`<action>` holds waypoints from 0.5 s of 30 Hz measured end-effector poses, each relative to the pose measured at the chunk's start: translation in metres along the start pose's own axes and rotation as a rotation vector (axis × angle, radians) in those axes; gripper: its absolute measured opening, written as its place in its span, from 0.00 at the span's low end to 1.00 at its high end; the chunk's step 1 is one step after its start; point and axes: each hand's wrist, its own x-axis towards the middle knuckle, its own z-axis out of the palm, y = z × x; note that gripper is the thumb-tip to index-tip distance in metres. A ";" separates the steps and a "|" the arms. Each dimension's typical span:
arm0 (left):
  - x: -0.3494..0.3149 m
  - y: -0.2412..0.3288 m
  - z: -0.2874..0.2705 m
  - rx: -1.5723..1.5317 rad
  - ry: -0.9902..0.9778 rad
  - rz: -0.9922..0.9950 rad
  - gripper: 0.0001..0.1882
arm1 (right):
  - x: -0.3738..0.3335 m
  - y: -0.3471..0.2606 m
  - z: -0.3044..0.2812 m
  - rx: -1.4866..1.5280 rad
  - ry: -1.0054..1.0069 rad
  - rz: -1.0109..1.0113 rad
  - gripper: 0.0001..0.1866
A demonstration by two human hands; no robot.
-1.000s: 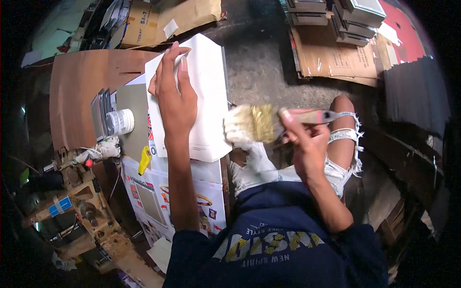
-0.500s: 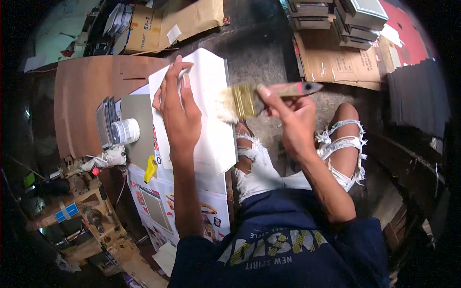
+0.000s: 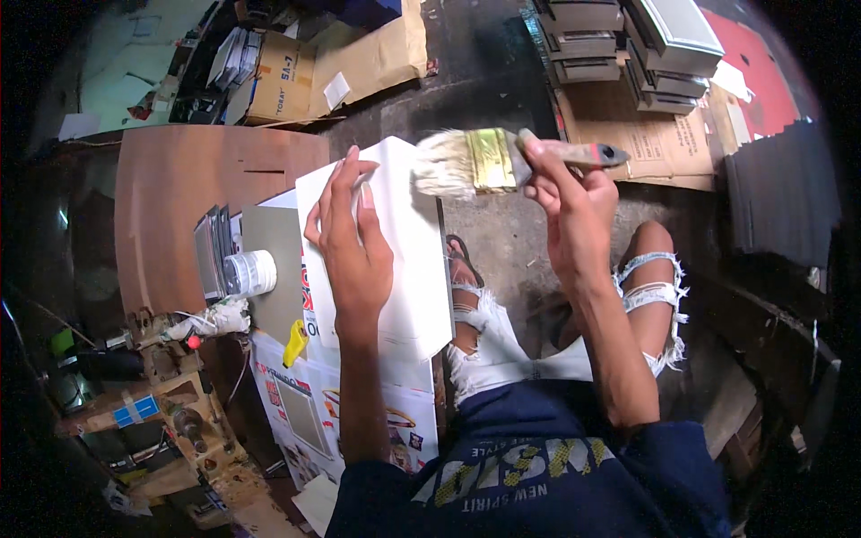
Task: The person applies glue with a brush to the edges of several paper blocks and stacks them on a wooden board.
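Note:
My left hand (image 3: 357, 264) lies with its fingers stretched out on a white sheet-like paper piece (image 3: 411, 278), pressing it on the worktable. The paper's right edge reaches the table's edge by my knee; whether it is one sheet or several I cannot tell. In my right hand (image 3: 581, 215) is a wide paintbrush (image 3: 491, 161), gripped by its wooden handle. Its pale bristles point left, at the paper's far right corner; whether they touch it I cannot tell. A yellow cutter (image 3: 294, 343) lies left of my left forearm.
A white plastic tub (image 3: 251, 273) sits beside stacked grey boards (image 3: 213, 251) on the left. Brown board (image 3: 161, 206) covers the table beyond. Stacked thick books (image 3: 668, 45) rest on cardboard at the far right, near a grey stack (image 3: 780, 193). Wooden machinery (image 3: 188, 421) stands lower left.
My right hand has lifted the paintbrush away from the middle of the paper's right edge toward its far corner. My left hand keeps its place on the paper; the whole view has shifted slightly.

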 end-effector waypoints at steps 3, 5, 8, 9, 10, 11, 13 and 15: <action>0.002 0.001 0.001 0.017 -0.012 0.005 0.27 | 0.007 0.021 0.001 -0.265 -0.149 0.012 0.14; 0.001 0.001 0.000 0.031 -0.011 0.008 0.27 | 0.008 0.021 -0.003 -0.242 -0.114 0.019 0.14; 0.000 0.000 0.001 0.019 -0.001 0.005 0.25 | 0.004 -0.005 -0.002 -0.109 -0.048 -0.023 0.12; 0.001 0.002 0.001 0.010 -0.008 0.002 0.25 | -0.002 -0.006 0.003 -0.125 -0.068 -0.016 0.12; 0.001 0.003 0.001 0.001 -0.015 -0.001 0.24 | -0.007 -0.004 0.007 -0.141 -0.088 -0.009 0.12; 0.002 0.003 0.001 0.011 -0.011 0.009 0.24 | -0.010 -0.005 0.010 -0.156 -0.110 -0.007 0.11; 0.002 0.002 0.001 0.029 -0.004 0.031 0.23 | -0.016 0.016 0.001 -0.316 -0.083 0.004 0.11; 0.001 -0.002 0.001 0.050 0.011 0.034 0.22 | -0.019 0.015 -0.013 -0.303 -0.047 0.003 0.12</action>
